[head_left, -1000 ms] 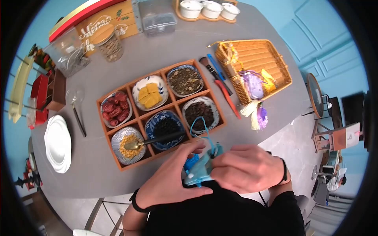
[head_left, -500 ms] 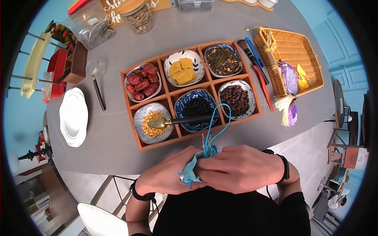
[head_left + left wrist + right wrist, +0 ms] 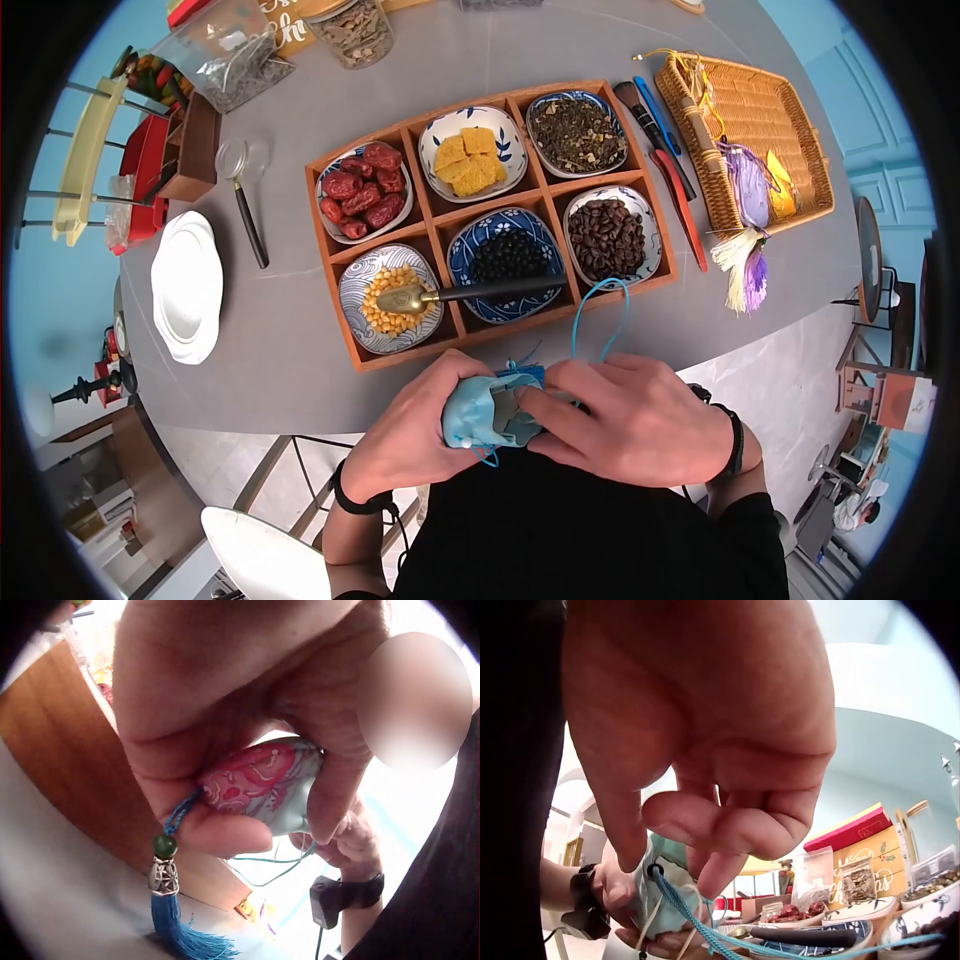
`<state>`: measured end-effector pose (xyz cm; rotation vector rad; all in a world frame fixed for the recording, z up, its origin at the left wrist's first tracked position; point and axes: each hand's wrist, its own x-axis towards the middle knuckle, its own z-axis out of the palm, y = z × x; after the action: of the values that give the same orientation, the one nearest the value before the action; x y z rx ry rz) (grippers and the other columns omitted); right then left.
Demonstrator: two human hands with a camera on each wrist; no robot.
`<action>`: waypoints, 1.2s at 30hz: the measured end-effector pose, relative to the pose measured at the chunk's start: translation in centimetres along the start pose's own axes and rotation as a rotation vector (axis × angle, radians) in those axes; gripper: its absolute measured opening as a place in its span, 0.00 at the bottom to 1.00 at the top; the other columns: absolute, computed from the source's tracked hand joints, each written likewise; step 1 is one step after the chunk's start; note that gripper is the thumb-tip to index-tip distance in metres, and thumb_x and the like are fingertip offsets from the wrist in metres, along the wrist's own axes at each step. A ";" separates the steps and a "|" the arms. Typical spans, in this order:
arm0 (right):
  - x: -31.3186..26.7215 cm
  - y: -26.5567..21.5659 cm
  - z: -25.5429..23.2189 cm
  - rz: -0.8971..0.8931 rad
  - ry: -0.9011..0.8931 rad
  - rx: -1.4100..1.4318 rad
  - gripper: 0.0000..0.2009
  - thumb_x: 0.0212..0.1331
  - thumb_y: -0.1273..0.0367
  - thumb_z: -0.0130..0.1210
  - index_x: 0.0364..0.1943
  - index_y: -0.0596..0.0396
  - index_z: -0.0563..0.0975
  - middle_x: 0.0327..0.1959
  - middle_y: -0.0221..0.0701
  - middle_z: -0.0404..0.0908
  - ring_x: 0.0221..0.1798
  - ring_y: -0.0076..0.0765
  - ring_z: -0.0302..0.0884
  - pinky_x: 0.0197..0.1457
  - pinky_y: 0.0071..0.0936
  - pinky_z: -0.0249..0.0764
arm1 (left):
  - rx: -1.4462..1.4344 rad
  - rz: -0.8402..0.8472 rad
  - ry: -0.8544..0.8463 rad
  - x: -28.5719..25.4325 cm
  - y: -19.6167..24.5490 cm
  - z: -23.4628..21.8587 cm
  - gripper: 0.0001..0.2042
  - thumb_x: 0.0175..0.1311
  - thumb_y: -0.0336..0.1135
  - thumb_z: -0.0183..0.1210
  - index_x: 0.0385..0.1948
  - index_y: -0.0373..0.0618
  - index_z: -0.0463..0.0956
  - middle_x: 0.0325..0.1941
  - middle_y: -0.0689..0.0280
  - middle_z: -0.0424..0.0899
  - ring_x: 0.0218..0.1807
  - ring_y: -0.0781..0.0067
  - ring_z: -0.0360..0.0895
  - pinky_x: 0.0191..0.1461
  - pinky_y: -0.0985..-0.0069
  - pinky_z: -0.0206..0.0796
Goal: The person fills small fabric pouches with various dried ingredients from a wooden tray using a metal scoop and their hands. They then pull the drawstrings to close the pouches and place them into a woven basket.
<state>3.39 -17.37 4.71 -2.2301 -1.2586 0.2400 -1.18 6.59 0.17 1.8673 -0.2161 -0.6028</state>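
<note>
A light blue drawstring pouch is cradled by my left hand, its mouth gaping upward. My right hand has thumb and fingers at the mouth, pinching the fabric rim. A blue cord threads through the rim and loops out beyond the right hand. The left wrist view shows a pink pattern on the pouch and a blue tassel hanging below a green bead. The fingers hide part of the pouch's inside.
Just beyond the hands, a wooden divided tray holds bowls of dates, yellow cakes, dried leaves, corn, black beans and coffee beans. A scoop lies across two bowls. Right of it are red tweezers and a wicker basket; white dishes stand left.
The pouch has turned so its mouth faces up and stands wider. My right fingers have shifted along the rim, and the cord loop has swung right. The head view has tilted.
</note>
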 end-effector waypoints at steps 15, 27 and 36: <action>-1.0 -2.5 -0.4 -0.071 0.039 -0.083 0.21 0.43 0.70 0.59 0.48 0.55 0.81 0.27 0.26 0.69 0.21 0.23 0.68 0.23 0.24 0.65 | 0.129 0.265 -0.226 0.8 1.2 -0.8 0.35 0.33 0.34 0.77 0.51 0.43 0.71 0.51 0.60 0.77 0.51 0.57 0.79 0.54 0.67 0.70; 3.1 4.4 1.2 0.097 0.288 -0.102 0.13 0.50 0.74 0.64 0.42 0.59 0.80 0.37 0.35 0.77 0.38 0.40 0.75 0.41 0.35 0.72 | 0.186 0.135 0.095 -1.0 -0.8 -1.0 0.33 0.38 0.32 0.80 0.48 0.42 0.70 0.49 0.60 0.76 0.51 0.58 0.78 0.54 0.68 0.70; 4.5 4.9 2.0 0.177 0.112 -0.232 0.13 0.49 0.75 0.65 0.41 0.59 0.79 0.37 0.34 0.73 0.42 0.43 0.70 0.47 0.34 0.68 | 0.247 0.153 0.163 -1.0 0.0 -1.2 0.32 0.38 0.24 0.74 0.49 0.42 0.67 0.50 0.55 0.75 0.52 0.49 0.76 0.54 0.62 0.71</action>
<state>8.61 -14.78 0.84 -2.5185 -1.0767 0.0354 -1.39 8.01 0.73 2.1040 -0.3347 -0.3281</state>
